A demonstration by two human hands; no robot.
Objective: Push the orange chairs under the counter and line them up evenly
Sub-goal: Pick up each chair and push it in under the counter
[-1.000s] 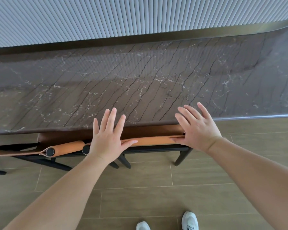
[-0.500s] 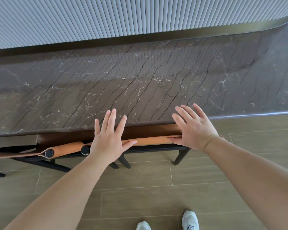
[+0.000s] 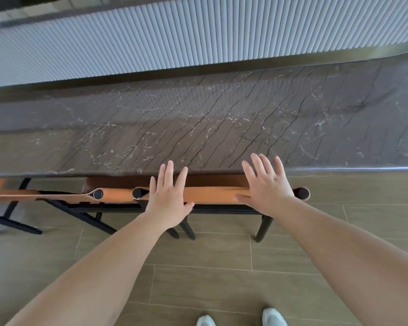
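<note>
1. Hands: left hand [image 3: 166, 200] and right hand [image 3: 267, 188] lay flat, fingers straight and spread, gripping nothing, on orange chair [image 3: 212, 194] backrest's rolled leather.
2. Chair sat tucked under veined stone counter [image 3: 198, 128].
3. Second orange chair [image 3: 57, 196] just beside, left.

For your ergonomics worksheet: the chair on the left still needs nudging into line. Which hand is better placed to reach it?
Left. The left hand rests at the pushed chair's left end, right beside the neighbouring chair. The right hand sits at the far end.
</note>
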